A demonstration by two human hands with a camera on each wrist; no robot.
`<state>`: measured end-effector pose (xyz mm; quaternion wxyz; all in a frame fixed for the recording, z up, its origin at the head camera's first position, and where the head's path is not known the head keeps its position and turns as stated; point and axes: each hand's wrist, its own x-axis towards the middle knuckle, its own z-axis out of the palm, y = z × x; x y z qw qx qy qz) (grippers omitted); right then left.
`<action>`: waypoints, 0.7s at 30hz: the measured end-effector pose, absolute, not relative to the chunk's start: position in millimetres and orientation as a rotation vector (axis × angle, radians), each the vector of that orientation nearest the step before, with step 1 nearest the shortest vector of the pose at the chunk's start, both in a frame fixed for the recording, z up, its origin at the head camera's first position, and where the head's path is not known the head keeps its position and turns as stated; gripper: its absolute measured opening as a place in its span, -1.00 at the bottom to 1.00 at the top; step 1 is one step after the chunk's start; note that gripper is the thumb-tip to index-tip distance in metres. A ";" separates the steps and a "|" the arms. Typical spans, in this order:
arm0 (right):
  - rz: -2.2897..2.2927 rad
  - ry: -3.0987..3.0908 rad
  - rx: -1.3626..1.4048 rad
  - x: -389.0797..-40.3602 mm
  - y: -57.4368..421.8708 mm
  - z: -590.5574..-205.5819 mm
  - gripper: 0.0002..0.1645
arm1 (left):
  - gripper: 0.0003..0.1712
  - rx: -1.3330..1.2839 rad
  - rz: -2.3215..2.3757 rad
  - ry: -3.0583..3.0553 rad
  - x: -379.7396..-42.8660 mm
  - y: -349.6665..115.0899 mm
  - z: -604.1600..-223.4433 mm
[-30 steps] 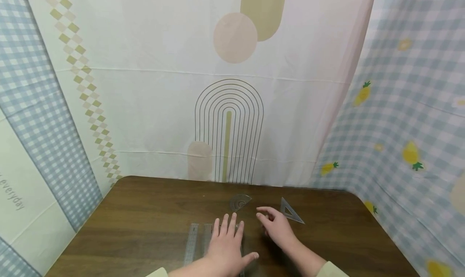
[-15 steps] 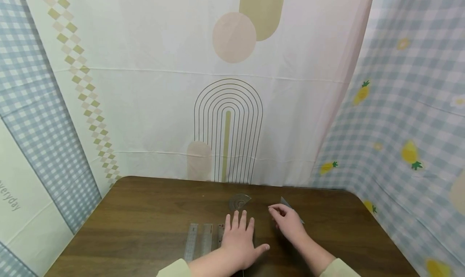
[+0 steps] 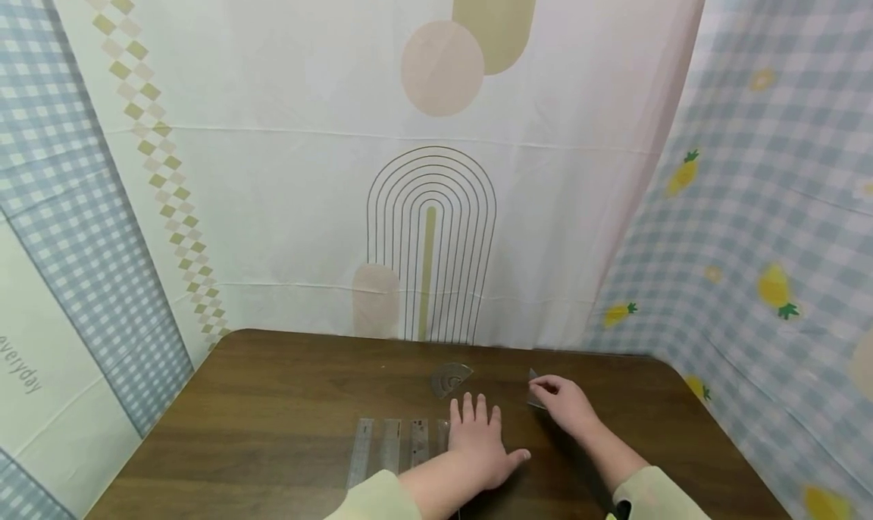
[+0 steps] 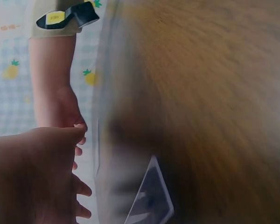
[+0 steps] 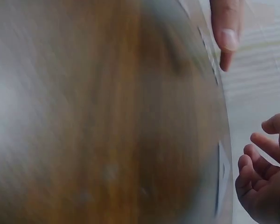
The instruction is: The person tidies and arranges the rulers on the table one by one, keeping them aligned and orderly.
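Observation:
In the head view my left hand (image 3: 475, 448) lies palm down with fingers spread, partly over a transparent ruler (image 3: 443, 431) at the right end of a row. Several clear rulers (image 3: 391, 444) lie side by side to its left. My right hand (image 3: 567, 408) hovers at a small transparent set square (image 3: 536, 400), hiding much of it. In the right wrist view the fingers of the right hand (image 5: 266, 186) bend loosely, apart from the set square (image 5: 222, 182). The left wrist view shows the set square (image 4: 151, 193) on the table, below my hands.
A clear protractor (image 3: 451, 380) rests beyond the left hand, near the table's far side. The brown wooden table (image 3: 239, 421) ends against a patterned cloth wall (image 3: 293, 224). A checked cloth (image 3: 736, 217) hangs at the right.
The left hand has slid right across the rulers, uncovering more of them. My right hand has also moved right, over the set square. Protractor and set square have not visibly moved.

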<state>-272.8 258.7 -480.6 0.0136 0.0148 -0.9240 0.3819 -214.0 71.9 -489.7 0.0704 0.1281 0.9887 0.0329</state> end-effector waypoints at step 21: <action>0.628 -3.134 0.337 -326.1 290.1 -483.0 -0.52 | 0.05 0.320 -0.059 2.912 -237.9 134.0 -504.2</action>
